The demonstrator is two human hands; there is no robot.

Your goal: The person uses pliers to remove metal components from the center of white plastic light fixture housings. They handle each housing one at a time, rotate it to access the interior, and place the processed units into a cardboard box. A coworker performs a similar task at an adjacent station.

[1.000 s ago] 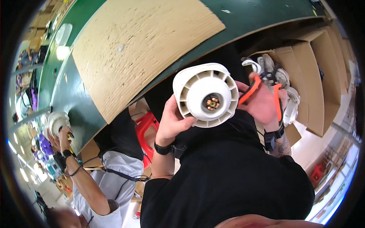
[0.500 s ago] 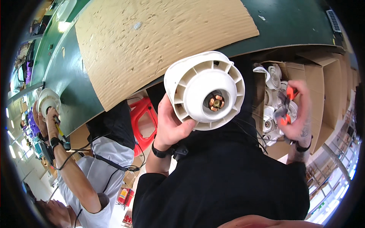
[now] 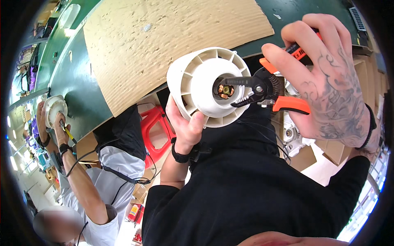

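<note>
Pliers (image 3: 260, 87) gripped in my right hand (image 3: 326, 84), jaws spread, reach copper contacts (image 3: 223, 95), perhaps touching, inside the white housing (image 3: 203, 88) my left hand's fingers (image 3: 196, 123) clasp.

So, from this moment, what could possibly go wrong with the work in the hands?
The orange-handled pliers have their jaws apart at the recess of the white housing; a slip might scratch its rim or nick the copper pieces inside. Also, only the left hand appears to support the housing, so a push from the right hand could tilt it or loosen the hold.
</note>
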